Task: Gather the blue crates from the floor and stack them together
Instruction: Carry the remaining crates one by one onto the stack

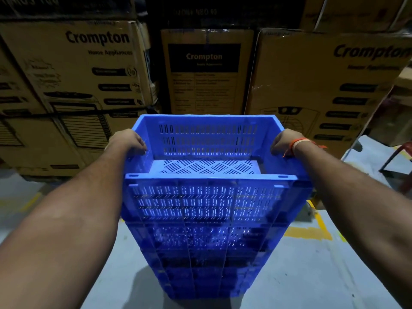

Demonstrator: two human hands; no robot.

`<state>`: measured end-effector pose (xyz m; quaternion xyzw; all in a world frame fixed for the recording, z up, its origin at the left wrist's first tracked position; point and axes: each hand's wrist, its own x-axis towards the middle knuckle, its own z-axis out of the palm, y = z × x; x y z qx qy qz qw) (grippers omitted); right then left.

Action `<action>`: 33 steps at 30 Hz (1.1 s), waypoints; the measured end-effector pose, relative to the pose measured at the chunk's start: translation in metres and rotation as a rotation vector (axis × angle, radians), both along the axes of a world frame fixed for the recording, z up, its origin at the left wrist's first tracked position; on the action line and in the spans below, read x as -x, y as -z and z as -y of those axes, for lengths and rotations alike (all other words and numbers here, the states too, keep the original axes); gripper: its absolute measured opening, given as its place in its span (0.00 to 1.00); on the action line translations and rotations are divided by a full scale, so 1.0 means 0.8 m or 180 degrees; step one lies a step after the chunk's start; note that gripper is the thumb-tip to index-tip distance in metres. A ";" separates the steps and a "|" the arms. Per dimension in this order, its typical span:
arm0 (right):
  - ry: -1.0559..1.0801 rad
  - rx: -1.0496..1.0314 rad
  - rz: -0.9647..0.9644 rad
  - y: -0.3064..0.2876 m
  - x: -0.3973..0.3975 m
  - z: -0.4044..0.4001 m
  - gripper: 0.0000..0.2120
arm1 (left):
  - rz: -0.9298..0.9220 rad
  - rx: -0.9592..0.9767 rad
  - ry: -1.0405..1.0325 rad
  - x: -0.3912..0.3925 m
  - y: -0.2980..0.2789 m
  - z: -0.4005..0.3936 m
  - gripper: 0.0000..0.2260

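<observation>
Head view shows my left hand (130,139) and right hand (284,141) curled tight over the left and right rims of the top blue crate (207,134). It sits on a stack of blue crates (207,241) standing on the grey floor (301,275) just before me. Beyond, cardboard boxes (89,70) rise as a far wall.

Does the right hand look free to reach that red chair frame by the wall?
Probably not right now: the right hand is gripping the top blue plastic crate's rim, and the red chair frame stands well off to its side.
</observation>
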<state>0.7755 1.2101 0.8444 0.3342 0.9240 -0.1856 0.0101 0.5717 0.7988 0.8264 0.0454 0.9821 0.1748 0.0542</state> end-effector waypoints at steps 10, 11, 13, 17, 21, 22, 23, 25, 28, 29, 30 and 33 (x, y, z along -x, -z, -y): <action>-0.0056 0.0194 -0.0192 0.005 0.004 -0.011 0.05 | 0.0009 0.0024 -0.0023 -0.008 0.000 0.000 0.05; -0.0037 0.0206 -0.0206 0.005 0.006 -0.012 0.05 | -0.0013 0.0063 -0.0039 -0.008 0.000 -0.001 0.05; -0.0022 0.0163 -0.0172 0.005 0.009 -0.010 0.06 | -0.0053 0.0085 -0.0029 -0.009 0.002 0.001 0.05; -0.0070 0.0203 -0.0171 0.005 0.009 -0.015 0.06 | -0.0002 -0.0052 0.0067 -0.006 0.000 0.002 0.05; -0.0150 0.0257 -0.0188 0.003 0.011 -0.019 0.08 | 0.0007 -0.0049 0.0110 -0.006 -0.001 0.002 0.05; -0.0138 0.0265 -0.0194 0.003 0.012 -0.019 0.08 | 0.0008 -0.0037 0.0123 -0.005 -0.002 0.001 0.06; -0.0125 0.0268 -0.0198 0.003 0.012 -0.019 0.07 | 0.0015 -0.0042 0.0107 -0.006 -0.002 0.001 0.06; -0.0113 0.0271 -0.0200 0.005 0.012 -0.018 0.07 | -0.0009 -0.0042 0.0054 -0.005 -0.001 0.001 0.06; -0.0109 0.0221 -0.0233 0.006 0.013 -0.017 0.06 | -0.0048 -0.0030 -0.0003 -0.008 0.002 0.000 0.04; -0.0084 0.0182 -0.0243 0.007 0.013 -0.016 0.05 | -0.0063 -0.0034 -0.0014 -0.009 0.001 -0.001 0.04; -0.0056 0.0149 -0.0239 0.008 0.013 -0.016 0.05 | -0.0081 -0.0020 -0.0011 -0.008 0.002 -0.001 0.04; -0.0041 0.0026 -0.0118 0.008 0.013 -0.013 0.06 | -0.0064 0.0056 0.0019 -0.010 0.002 -0.001 0.04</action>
